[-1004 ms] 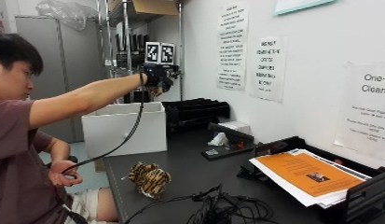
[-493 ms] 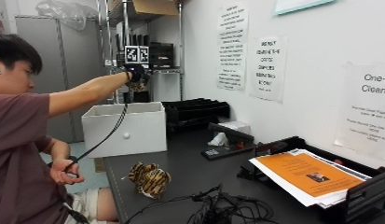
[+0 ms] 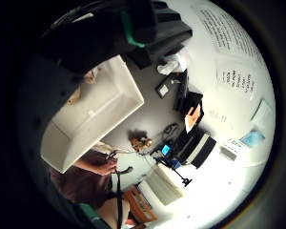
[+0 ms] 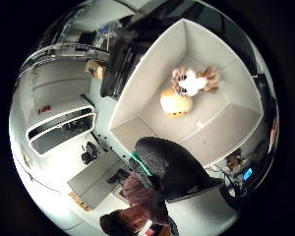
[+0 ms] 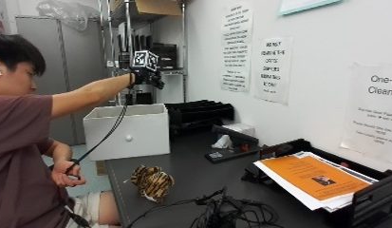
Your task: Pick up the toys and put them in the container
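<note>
White container (image 5: 129, 133) sits at the far left end of the dark tabletop (image 5: 195, 175), at roughly 10 o'clock from the tabletop's centre in the outside view. Gloved right hand (image 5: 146, 76) is raised on an outstretched arm above the container's open top, clear of its rim. State of the fingers: cannot tell (they are bunched dark against the shelving in the outside view, and only a black glove part shows in the palm views). Nothing visibly held.

Thumb-side palm view looks straight down into the container: a brown-and-white plush toy (image 4: 194, 82) lies on its floor, touching an orange-tan rounded toy (image 4: 174, 104) just beside it.

Striped tiger plush (image 5: 153, 181) lies on the tabletop near the front edge, at 5 o'clock from the container and apart from it. Black cables (image 5: 224, 216) lie tangled at 4 o'clock from the tiger. Tray with an orange sheet (image 5: 309, 175) stands at the right end. Bare left hand (image 5: 66, 173) holds a cable down by the person's lap.
</note>
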